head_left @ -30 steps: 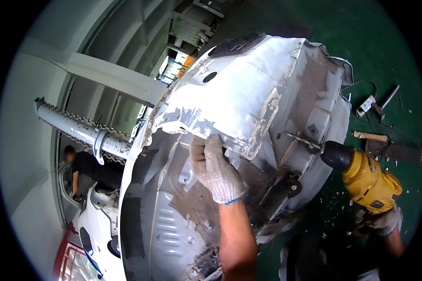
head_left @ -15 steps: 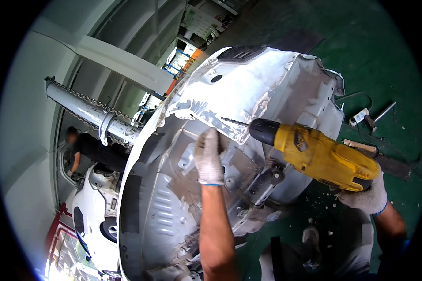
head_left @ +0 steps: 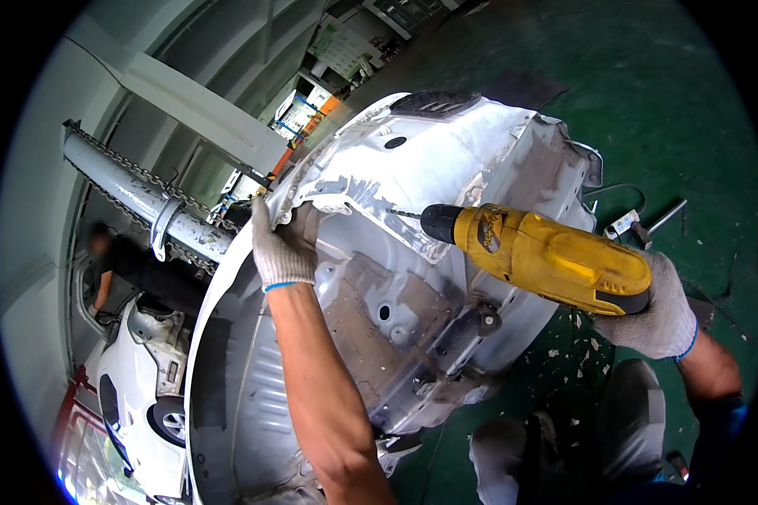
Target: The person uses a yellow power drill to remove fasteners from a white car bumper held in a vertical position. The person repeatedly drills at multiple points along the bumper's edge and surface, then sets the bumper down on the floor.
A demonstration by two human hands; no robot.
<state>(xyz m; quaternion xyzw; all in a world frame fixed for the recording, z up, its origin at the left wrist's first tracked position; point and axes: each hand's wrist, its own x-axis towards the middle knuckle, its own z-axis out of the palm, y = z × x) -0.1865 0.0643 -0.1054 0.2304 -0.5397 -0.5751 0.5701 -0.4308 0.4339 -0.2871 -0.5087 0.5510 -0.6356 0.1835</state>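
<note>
My right hand [head_left: 655, 311], in a white knitted glove, is wrapped round the grip of a yellow and black power drill [head_left: 556, 257]. The drill points left, and its long twist bit [head_left: 404, 214] ends over scraped metal near the edge of a white car body panel [head_left: 446, 151]; whether the tip touches cannot be made out. My left hand [head_left: 286, 248], gloved too, grips the panel's rim left of the bit, with the thumb on the outer side and the fingers at the inner flange. Below lies the bare grey inside of the body section [head_left: 379, 303].
A grey post with a chain [head_left: 143, 194] slants in from the left. Beyond it a person in dark clothes [head_left: 143, 269] bends beside a white car [head_left: 143, 396]. On the green floor at right lie a power strip [head_left: 621, 224] and a hammer [head_left: 661, 220]; paint flakes lie near my legs.
My left hand has moved left, from the panel's inner corner to its rim, and now grips there. The drill has shifted slightly left and up in the picture, still in my right hand.
</note>
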